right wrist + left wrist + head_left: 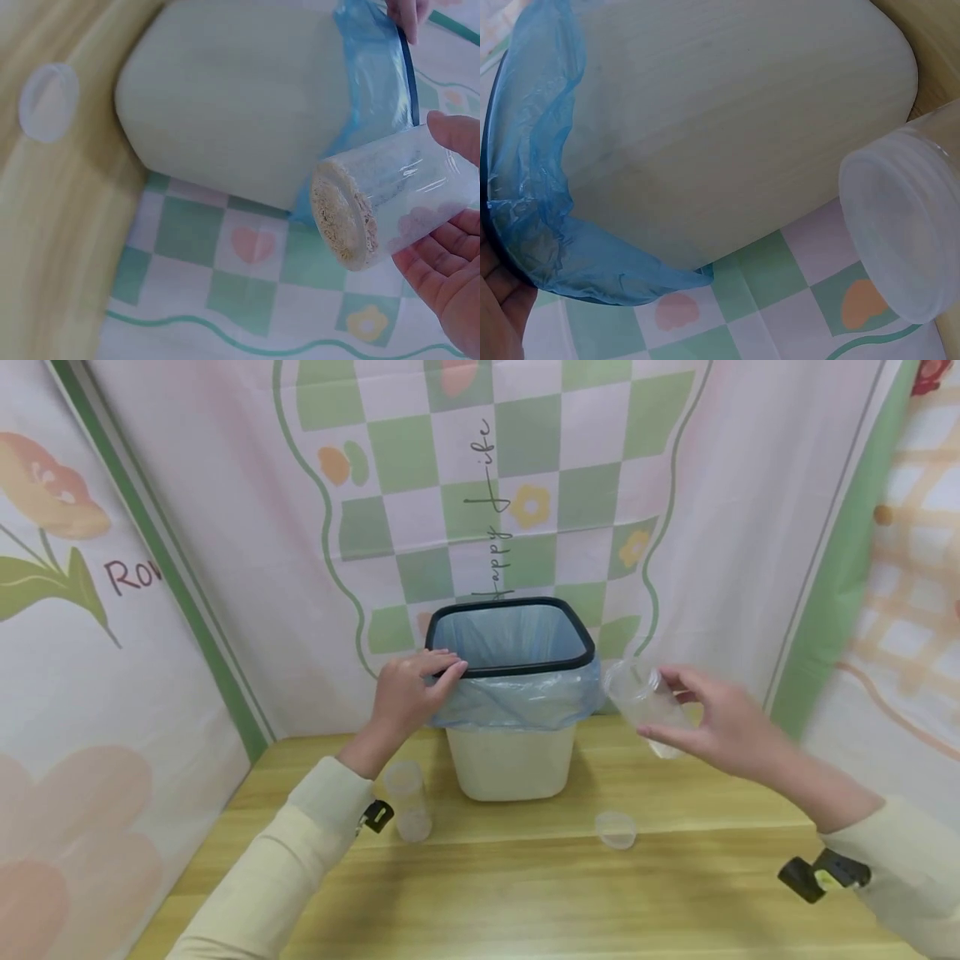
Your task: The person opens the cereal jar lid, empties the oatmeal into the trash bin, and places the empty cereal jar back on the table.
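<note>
My right hand (723,722) holds a clear plastic jar (648,697) just right of the trash can, thumb on one side and fingers on the other. It is tilted, its lidless mouth towards the can, with beige crumbly matter (341,217) at its bottom in the right wrist view. My left hand (412,689) grips the black rim (517,670) at the can's left corner. The cream trash can (513,764) is lined with a blue plastic bag (525,697) folded over its outside. A round translucent lid (616,830) lies on the table, right of the can.
A second clear jar (411,806), with a white lid (900,229) on it, stands on the wooden table (517,885) by my left wrist. Behind the can hangs a checkered patterned curtain (465,518); more printed cloth flanks the table.
</note>
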Motion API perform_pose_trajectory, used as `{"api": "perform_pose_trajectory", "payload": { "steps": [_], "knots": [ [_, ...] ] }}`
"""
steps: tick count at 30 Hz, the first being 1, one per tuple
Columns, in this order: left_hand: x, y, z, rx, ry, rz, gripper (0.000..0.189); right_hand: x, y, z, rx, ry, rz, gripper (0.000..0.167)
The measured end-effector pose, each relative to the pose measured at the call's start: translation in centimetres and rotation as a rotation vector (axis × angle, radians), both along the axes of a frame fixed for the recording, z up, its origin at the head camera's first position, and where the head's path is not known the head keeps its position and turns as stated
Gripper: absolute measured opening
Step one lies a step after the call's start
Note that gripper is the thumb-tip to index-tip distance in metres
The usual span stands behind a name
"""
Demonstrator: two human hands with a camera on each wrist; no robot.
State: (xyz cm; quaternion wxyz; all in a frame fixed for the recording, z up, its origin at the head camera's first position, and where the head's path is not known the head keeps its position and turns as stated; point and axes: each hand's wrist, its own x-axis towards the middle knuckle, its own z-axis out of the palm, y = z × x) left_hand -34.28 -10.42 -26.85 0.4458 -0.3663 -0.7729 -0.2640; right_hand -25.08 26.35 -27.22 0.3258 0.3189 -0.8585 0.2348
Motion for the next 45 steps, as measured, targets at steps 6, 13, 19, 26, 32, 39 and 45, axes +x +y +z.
{"api": "perform_pose_trajectory", "payload": {
  "steps": [6, 13, 19, 26, 32, 39, 45],
  "knots": [
    [0.2, 0.1, 0.1, 0.011, -0.006, 0.003, 0.014, -0.8, 0.1, 2.4, 0.005, -0.011, -0.048, 0.057],
    [0.2, 0.1, 0.2, 0.015, -0.006, -0.006, 0.015, -2.2, -0.1, 5.3, 0.031, -0.081, -0.092, 0.052],
    [0.1, 0.1, 0.0, 0.007, -0.011, -0.011, 0.014, -3.4, -0.6, 7.5, 0.063, -0.098, -0.1, 0.056],
    [0.0, 0.1, -0.1, 0.009, -0.013, -0.008, 0.013, -4.6, -1.5, 9.7, 0.134, -0.088, -0.113, 0.057],
    [0.0, 0.3, 0.0, 0.004, -0.012, -0.009, 0.015, -5.5, -2.5, 11.0, 0.207, -0.091, -0.14, 0.063],
    [0.1, 0.3, 0.0, 0.006, -0.009, -0.003, 0.016, -6.5, -3.9, 12.5, 0.276, -0.09, -0.155, 0.067],
    [0.1, 0.2, -0.2, 0.008, -0.008, -0.013, 0.016, -7.5, -5.0, 13.1, 0.326, -0.07, -0.138, 0.066]
  ]
}}
